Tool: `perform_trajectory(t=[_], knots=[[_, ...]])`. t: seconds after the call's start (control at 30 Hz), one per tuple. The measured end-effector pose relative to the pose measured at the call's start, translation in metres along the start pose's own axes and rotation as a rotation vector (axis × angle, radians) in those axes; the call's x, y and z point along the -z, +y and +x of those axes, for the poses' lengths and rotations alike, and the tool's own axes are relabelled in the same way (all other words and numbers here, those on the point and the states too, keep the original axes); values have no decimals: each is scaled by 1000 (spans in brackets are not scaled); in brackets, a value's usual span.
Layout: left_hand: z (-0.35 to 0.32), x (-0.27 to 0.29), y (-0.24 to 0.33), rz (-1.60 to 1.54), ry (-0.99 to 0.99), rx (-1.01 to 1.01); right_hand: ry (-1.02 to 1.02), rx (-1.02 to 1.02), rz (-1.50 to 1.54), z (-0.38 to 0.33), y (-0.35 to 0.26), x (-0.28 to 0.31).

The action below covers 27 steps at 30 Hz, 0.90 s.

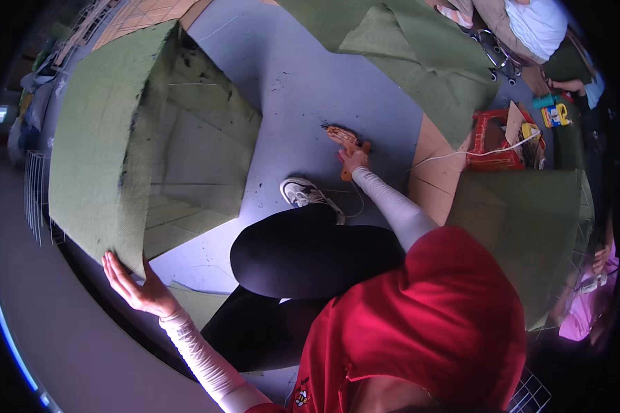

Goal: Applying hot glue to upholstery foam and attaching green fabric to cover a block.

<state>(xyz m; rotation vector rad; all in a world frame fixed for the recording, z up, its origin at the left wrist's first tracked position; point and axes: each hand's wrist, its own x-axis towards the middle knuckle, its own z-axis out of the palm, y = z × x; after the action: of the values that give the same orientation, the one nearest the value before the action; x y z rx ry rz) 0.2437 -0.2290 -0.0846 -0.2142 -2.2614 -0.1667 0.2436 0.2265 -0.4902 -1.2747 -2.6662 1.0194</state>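
At left stands a large box covered in green felt (93,138), its open side toward the middle and dark smears along its edges. My left hand (141,292) holds the box's near lower corner, fingers stretched along the outer face and thumb at the inner side. Farther off, right of centre, my right hand (355,160) is closed on the handle of an orange glue gun (344,138). The gun's nozzle points to the upper left, and a thin cord trails from it past my shoe. Whether the gun rests on the floor I cannot tell.
Green felt sheets (406,48) spread over the grey floor (303,89) at the back. Right stand a red stool (489,141), a cardboard strip (434,162), a yellow container (555,115) and another green-covered wire frame (523,227). Other people sit at the far right.
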Motion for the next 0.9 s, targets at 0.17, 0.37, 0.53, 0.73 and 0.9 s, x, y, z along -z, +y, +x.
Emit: perform_trajectory(t=[0.17, 0.37, 0.53, 0.73, 0.9], knots=[[-8, -18, -19, 112, 72, -92, -162, -259, 82, -11, -11, -8], [6, -4, -7, 190, 145, -78, 204, -376, 31, -24, 18, -44], [18, -28, 42, 50, 108, 25, -59, -438, 497, 31, 79, -23], [-5, -6, 7, -21, 68, 34, -271, -193, 967, -19, 12, 27], [-4, 19, -9, 48, -108, -53, -521, 104, 1255, -48, -81, 104]])
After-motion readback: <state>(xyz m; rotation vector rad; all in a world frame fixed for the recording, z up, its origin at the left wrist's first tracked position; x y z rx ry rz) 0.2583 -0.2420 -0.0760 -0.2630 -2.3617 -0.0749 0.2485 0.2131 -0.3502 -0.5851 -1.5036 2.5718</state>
